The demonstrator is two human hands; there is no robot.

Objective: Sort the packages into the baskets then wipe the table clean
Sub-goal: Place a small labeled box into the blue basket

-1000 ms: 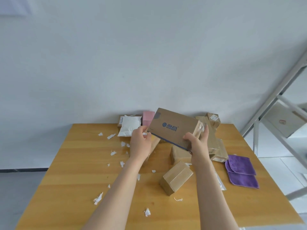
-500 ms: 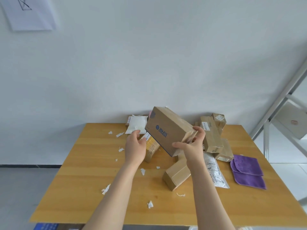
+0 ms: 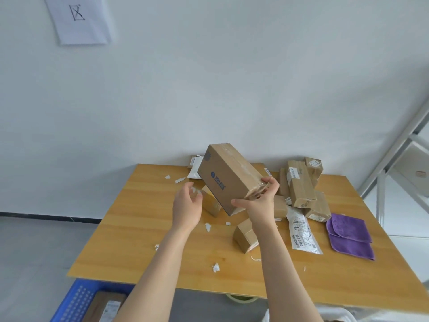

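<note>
Your right hand (image 3: 260, 205) grips the lower end of a tilted cardboard box (image 3: 228, 177), held above the desk (image 3: 144, 228). Your left hand (image 3: 186, 205) hovers open just left of it. A small brown box (image 3: 246, 235) lies under your right wrist. Right of that hand are stacked packages (image 3: 299, 184), a white mailer (image 3: 301, 233) and a purple cloth (image 3: 348, 235). A blue basket (image 3: 74, 300) shows beneath your left forearm.

Box (image 3: 228, 180) above table (image 3: 144, 228) middle; pile (image 3: 300, 184) behind right; cloths (image 3: 348, 235) far right; basket (image 3: 76, 298) under near-left corner.
</note>
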